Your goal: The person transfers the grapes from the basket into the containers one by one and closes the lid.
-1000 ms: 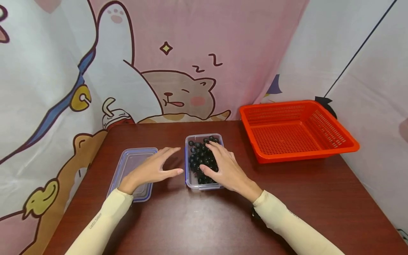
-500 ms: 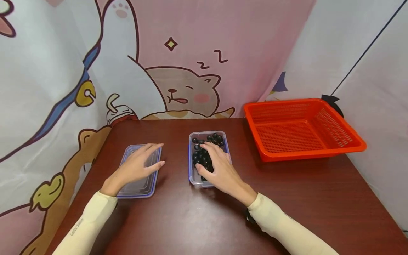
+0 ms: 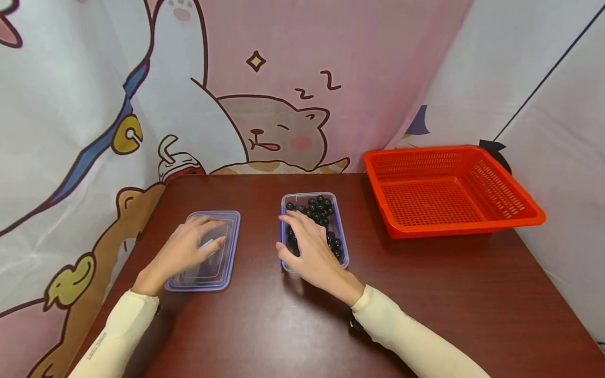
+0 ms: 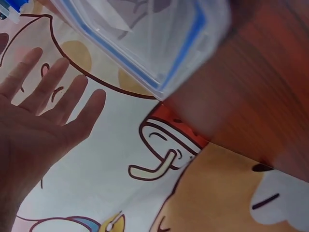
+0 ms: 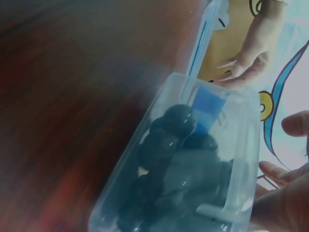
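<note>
My right hand hovers over the near left part of a clear plastic box, fingers spread and gently bent, nothing gripped. Several dark, round, grape-like fruits lie in the box, some hidden beneath that hand. In the right wrist view, the fruits show through the box's clear wall. On the left, a clear, lid-like plastic piece with a blue-lined rim lies on the table. Over it is my left hand, thumb and fingers apart. The left wrist view shows that hand with spread fingers and a bare palm.
An orange-red perforated plastic basket stands at the back right of the dark wooden table. A curtain with cartoon animals hangs behind and beside the table.
My left hand has moved left, from near the box to over the lid-like piece. My right hand has shifted slightly left and toward me above the box. The view has tilted slightly.
</note>
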`<state>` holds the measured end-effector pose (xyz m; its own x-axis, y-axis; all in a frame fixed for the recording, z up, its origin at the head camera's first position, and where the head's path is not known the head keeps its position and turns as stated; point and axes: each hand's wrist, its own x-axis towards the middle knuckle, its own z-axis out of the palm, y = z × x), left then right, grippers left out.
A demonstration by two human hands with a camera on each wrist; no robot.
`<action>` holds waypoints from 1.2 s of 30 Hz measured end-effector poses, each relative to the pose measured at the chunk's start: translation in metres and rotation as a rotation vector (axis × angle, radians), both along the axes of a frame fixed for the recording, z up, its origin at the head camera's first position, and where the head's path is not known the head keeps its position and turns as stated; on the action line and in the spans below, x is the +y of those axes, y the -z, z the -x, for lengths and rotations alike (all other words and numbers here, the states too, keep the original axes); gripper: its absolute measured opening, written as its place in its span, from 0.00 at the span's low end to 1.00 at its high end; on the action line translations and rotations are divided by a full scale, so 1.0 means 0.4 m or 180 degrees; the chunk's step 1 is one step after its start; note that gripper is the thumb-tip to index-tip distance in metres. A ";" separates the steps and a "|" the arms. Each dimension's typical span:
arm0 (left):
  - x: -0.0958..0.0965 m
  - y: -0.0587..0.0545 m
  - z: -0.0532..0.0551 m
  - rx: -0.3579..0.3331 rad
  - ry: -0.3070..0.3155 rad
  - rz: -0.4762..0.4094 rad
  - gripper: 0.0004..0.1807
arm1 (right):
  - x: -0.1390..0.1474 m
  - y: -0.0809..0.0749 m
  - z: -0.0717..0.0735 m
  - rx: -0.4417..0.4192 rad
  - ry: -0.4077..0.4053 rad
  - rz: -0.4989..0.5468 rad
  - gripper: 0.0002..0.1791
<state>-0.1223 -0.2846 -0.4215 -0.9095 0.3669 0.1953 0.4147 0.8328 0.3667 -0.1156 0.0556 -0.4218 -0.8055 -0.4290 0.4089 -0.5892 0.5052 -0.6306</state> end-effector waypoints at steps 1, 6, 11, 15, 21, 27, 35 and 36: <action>-0.006 0.002 -0.002 0.0002 -0.0021 0.0008 0.25 | -0.007 -0.002 0.000 0.0030 0.0001 -0.0006 0.33; -0.040 0.012 -0.015 0.0051 -0.0151 0.0075 0.24 | -0.037 -0.011 -0.003 0.0117 -0.0042 -0.0041 0.30; -0.062 0.025 -0.025 -0.0003 -0.0287 0.0066 0.24 | -0.060 -0.012 -0.012 0.0126 -0.0136 -0.0059 0.29; -0.071 0.031 -0.028 0.0036 -0.0323 0.0082 0.22 | -0.074 -0.006 -0.016 0.0156 -0.0182 -0.0037 0.29; -0.094 0.042 -0.041 0.0082 -0.0434 0.0142 0.21 | -0.110 0.003 -0.026 0.0112 -0.0338 -0.0032 0.28; -0.109 0.052 -0.050 0.0009 -0.0490 0.0137 0.21 | -0.140 0.007 -0.037 -0.0029 -0.0450 0.0076 0.27; -0.124 0.049 -0.050 0.0065 -0.0509 0.0108 0.20 | -0.169 0.016 -0.030 -0.0123 -0.0493 0.0078 0.28; -0.126 0.049 -0.049 0.0077 -0.0507 0.0113 0.20 | -0.173 0.018 -0.030 -0.0153 -0.0511 0.0063 0.28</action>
<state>-0.1027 -0.3349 -0.4412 -0.9519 0.2255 0.2074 0.2848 0.9009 0.3274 -0.1038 -0.0134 -0.4289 -0.7461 -0.5459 0.3812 -0.6302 0.3942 -0.6689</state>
